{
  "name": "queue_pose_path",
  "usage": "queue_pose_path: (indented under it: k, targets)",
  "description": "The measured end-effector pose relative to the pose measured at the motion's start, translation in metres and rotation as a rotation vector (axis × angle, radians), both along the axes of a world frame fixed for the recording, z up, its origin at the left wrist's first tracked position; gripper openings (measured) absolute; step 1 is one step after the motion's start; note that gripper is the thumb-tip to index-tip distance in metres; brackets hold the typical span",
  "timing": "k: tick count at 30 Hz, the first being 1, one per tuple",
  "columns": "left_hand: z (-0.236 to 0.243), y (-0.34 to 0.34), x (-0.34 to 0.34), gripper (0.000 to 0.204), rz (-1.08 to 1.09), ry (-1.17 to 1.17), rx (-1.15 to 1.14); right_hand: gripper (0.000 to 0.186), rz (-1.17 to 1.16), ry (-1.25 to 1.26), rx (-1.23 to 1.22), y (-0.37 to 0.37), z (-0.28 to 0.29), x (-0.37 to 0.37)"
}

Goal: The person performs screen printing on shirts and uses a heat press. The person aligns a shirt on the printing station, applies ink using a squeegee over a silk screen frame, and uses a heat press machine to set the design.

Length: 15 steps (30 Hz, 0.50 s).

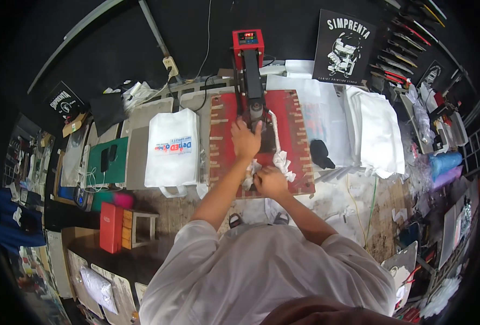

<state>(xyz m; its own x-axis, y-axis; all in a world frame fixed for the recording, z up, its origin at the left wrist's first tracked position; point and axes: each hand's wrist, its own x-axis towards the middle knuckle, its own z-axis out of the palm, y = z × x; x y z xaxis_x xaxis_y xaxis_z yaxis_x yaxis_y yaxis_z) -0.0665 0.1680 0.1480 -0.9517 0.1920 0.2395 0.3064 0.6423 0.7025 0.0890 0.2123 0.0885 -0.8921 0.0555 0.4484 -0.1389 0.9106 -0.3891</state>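
Note:
A heat press with a wide red top plate (222,135) stands in front of me. My left hand (245,140) reaches over the plate beside the press's central metal column (257,111), its thumb apart from the fingers. What it touches underneath is hidden. At the plate's front edge, my right hand (271,182) is closed round the press handle, between two bunches of white wrapping. A white-wrapped side bar (276,132) of the handle runs back toward the column. On the left lies a white bag (173,147) with a blue and red print.
To the right are a stack of white bags (378,132), a translucent sheet (321,116) and a crumpled black cloth (321,154). A green mat (110,162) with dark phones lies at left. Below it stands a stool (141,228) beside a red box (110,227).

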Motion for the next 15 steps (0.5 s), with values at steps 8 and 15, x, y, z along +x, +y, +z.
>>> queue_pose_path:
  k: [8, 15]
  targets:
    - [0.003, -0.012, -0.032, 0.088, -0.059, -0.464, 0.092, 0.032, 0.027, 0.020, 0.010, -0.004, 0.019, 0.008]
    - [-0.016, 0.004, -0.057, 0.078, -0.237, -0.669, 0.191, 0.046, -0.052, -0.006, -0.001, 0.002, 0.015, 0.017]
